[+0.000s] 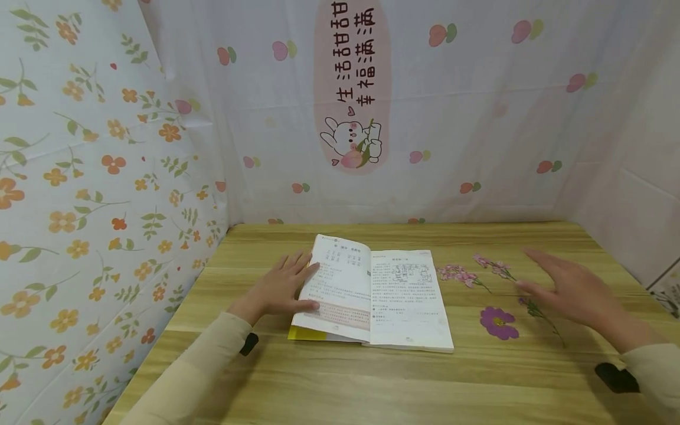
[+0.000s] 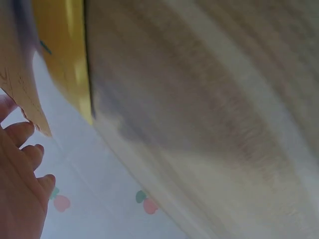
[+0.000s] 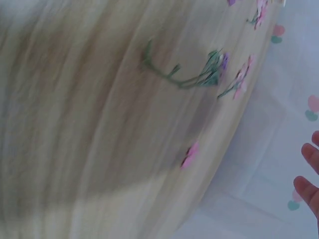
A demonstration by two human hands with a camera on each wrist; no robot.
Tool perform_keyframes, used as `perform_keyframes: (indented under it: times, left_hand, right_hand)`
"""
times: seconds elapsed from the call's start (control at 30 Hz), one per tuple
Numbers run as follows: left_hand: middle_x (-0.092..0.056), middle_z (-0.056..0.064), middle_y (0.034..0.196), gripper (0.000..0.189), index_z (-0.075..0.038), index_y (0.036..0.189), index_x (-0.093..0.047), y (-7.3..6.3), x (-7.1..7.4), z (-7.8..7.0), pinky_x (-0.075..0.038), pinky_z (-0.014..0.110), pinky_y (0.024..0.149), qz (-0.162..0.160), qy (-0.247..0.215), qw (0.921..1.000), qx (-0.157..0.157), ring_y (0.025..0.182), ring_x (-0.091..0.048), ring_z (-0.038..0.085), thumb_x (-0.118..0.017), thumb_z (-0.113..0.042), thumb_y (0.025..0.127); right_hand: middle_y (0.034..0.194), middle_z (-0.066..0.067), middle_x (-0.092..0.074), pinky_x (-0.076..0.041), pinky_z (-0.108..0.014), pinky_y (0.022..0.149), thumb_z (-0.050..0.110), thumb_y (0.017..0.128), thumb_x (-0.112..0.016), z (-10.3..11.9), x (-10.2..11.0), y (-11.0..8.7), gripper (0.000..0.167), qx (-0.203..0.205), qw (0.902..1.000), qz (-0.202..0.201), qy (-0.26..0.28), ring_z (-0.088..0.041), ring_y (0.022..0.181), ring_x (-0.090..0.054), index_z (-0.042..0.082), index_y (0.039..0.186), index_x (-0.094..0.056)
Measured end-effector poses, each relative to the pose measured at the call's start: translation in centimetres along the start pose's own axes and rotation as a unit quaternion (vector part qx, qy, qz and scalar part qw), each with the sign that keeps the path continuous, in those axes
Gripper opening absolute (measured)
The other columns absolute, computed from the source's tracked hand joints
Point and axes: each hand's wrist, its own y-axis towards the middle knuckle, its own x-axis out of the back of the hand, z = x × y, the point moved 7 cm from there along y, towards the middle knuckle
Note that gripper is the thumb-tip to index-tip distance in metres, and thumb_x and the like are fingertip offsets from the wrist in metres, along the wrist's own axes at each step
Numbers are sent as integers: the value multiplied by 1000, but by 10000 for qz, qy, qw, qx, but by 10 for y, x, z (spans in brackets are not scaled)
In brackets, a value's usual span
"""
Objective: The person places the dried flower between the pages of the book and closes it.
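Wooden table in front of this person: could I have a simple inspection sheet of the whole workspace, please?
Surface: wood-grain tabletop.
Job's things: open book with printed pages; to its right, purple flower, two pink sprigs and a green-stemmed sprig; the right wrist view also shows a pink blossom.
Clutter: nothing seen.
Hands: left hand touches the book's left side, thumb over the page; right hand is by the sprigs, fingers extended, nothing seen in it.
Cables: nothing seen.
Surroundings: rabbit-printed backdrop behind; floral sheet at left.
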Motion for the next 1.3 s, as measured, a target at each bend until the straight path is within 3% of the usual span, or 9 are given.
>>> perform_keyframes:
  times: [0.17, 0.43, 0.53, 0.6, 0.67, 0.7, 0.8, 0.9, 1.3]
  left_hand:
    - [-18, 20, 158, 96, -8, 155, -23, 1, -13, 0, -10, 56, 112, 250, -7, 9995, 216, 144, -13, 40, -44, -73, 88]
    - [-29, 21, 153, 96, -13, 155, -25, 1, -26, 2, -22, 58, 108, 491, 17, 9961, 728, 139, -31, 38, -41, -78, 86]
    - [-31, 20, 153, 96, -16, 156, -24, 1, -30, 3, -23, 59, 107, 583, 22, 9947, 847, 138, -32, 39, -40, -79, 85]
    - [-31, 20, 153, 96, -16, 156, -24, 0, -31, 3, -24, 59, 107, 619, -5, 9940, 897, 138, -32, 39, -41, -78, 85]
    - [-31, 19, 153, 95, -16, 156, -24, 1, -32, 3, -25, 58, 107, 659, -28, 9934, 936, 138, -31, 39, -42, -78, 85]
    - [-31, 19, 153, 95, -16, 156, -25, 1, -32, 3, -25, 58, 107, 667, -44, 9933, 946, 138, -31, 40, -42, -77, 85]
    - [-30, 18, 154, 94, -17, 156, -24, 2, -34, 3, -27, 56, 107, 789, -43, 9919, 998, 139, -30, 39, -43, -77, 86]
    - [-31, 18, 154, 94, -17, 155, -26, 2, -36, 3, -28, 56, 106, 906, -62, 9903, 1047, 139, -30, 39, -44, -77, 85]
    - [-26, 16, 155, 93, -18, 156, -26, 0, -42, 3, -25, 54, 108, 955, -420, 9865, 1262, 141, -24, 36, -50, -74, 85]
  right_hand:
    - [135, -36, -44, -38, -68, 82, 44, 91, -66, -21, -5, -6, 80, -404, 9990, 120, 165, -58, 114, -44, 1, 150, -32]
    - [131, -42, -42, -38, -68, 80, 42, 93, -65, -44, -10, -14, 77, -806, 9950, 215, 555, -59, 106, -47, -10, 142, -37]
    - [128, -43, -44, -40, -66, 76, 41, 93, -64, -51, -10, -18, 74, -901, 9941, 181, 575, -44, 77, -58, -12, 139, -40]
    - [121, -39, -52, -44, -60, 71, 41, 94, -64, -57, -10, -20, 72, -965, 9934, 197, 592, -29, 58, -52, -12, 138, -42]
    - [118, -41, -52, -45, -54, 65, 40, 94, -64, -63, -11, -23, 71, -1046, 9922, 269, 623, -20, 49, -42, -13, 137, -43]
    - [118, -42, -51, -46, -54, 65, 40, 94, -63, -66, -12, -24, 71, -1071, 9916, 310, 656, -23, 49, -44, -13, 137, -42]
    - [121, -46, -46, -46, -58, 67, 39, 94, -64, -75, -15, -26, 70, -1163, 9892, 453, 771, -45, 72, -59, -14, 135, -43]
    - [125, -47, -42, -42, -66, 75, 40, 94, -64, -81, -19, -27, 71, -1234, 9865, 626, 877, -60, 104, -49, -16, 134, -43]
    - [121, -42, -50, -43, -62, 80, 44, 94, -63, -98, -28, -33, 72, -1646, 9753, 935, 1139, -56, 107, -51, -17, 128, -48]
